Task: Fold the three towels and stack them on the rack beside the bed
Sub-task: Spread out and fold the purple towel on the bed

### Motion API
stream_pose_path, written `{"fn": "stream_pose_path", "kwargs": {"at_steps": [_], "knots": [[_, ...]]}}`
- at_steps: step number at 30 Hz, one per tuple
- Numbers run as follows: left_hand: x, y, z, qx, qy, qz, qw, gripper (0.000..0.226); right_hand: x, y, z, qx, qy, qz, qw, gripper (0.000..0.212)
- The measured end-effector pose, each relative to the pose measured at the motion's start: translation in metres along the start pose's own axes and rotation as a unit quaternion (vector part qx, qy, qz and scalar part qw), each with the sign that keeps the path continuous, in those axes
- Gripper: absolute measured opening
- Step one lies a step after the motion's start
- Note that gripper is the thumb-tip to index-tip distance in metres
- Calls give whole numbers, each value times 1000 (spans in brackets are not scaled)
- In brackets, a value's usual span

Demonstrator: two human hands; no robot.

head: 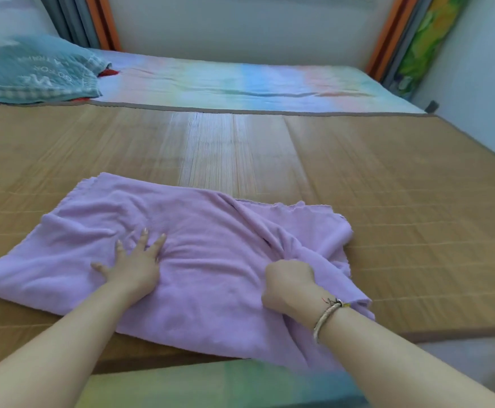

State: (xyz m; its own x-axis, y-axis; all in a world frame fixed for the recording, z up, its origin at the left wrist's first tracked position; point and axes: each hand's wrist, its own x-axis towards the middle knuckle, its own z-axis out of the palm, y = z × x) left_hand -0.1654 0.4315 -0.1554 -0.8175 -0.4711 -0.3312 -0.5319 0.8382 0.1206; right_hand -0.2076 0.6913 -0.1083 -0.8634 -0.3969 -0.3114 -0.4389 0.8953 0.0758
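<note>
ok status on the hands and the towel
Left hand flat, open on purple towel. Right hand fisted on a bunched fold. Towel rumpled on bamboo mat. Nothing in the way.

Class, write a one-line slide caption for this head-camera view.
Left hand flat on a purple towel on the bamboo mat, right hand gripping a fold.

A person's left hand [134, 265] presses flat, fingers spread, on a rumpled lilac towel [199, 231] lying across a bamboo mat [387, 178] on the bed, while the right hand [289, 285], braided bracelet [325, 315] at the wrist, bunches a fold in a closed grip.
</note>
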Motion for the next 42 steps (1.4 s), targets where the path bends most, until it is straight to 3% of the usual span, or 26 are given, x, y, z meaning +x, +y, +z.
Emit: {"fn": "stream_pose_path", "kwargs": {"at_steps": [3,7,10,14,18,22,23,25,27,29,31,33,35,37,38,40,42], "knots": [[-10,18,-5,-3,20,-7,1000,59,-23,26,2,146,123,20,981,24],[-25,83,2,-35,76,145,986,48,-24,88,16,295,250,109,916,25],[-42,139,13,-56,-4,220,974,52,-9,134,32,352,165,252,886,26],[-42,173,22,-49,-28,215,975,64,15,152,48,349,42,261,899,39],[-32,183,28,-51,-43,183,981,68,29,141,34,430,71,197,878,24],[-23,196,24,-94,-46,150,983,62,34,166,26,530,209,199,798,20],[-20,201,22,-115,-46,145,982,62,33,177,32,515,214,207,804,17],[-16,213,19,-146,-54,137,978,57,24,193,47,419,145,221,869,13],[-17,222,18,-157,-52,130,978,46,15,203,59,325,97,231,912,22],[-21,227,19,-165,-16,116,979,37,11,203,57,326,179,193,908,23],[-27,228,18,-189,36,99,976,32,5,200,47,442,238,115,857,20],[-32,231,16,-223,41,79,971,33,-3,197,39,515,181,24,838,36],[-35,233,14,-246,0,78,966,41,-18,191,38,460,85,-54,882,62],[-34,237,12,-349,-51,103,930,39,-23,186,44,332,85,-119,932,83],[-32,242,9,-424,-72,119,895,31,-17,185,46,310,97,-122,938,81],[-22,254,-1,-526,-79,124,838,18,0,186,43,387,101,-81,913,51],[-12,268,-16,-565,-67,123,813,14,20,186,33,465,165,-33,869,15]]}}
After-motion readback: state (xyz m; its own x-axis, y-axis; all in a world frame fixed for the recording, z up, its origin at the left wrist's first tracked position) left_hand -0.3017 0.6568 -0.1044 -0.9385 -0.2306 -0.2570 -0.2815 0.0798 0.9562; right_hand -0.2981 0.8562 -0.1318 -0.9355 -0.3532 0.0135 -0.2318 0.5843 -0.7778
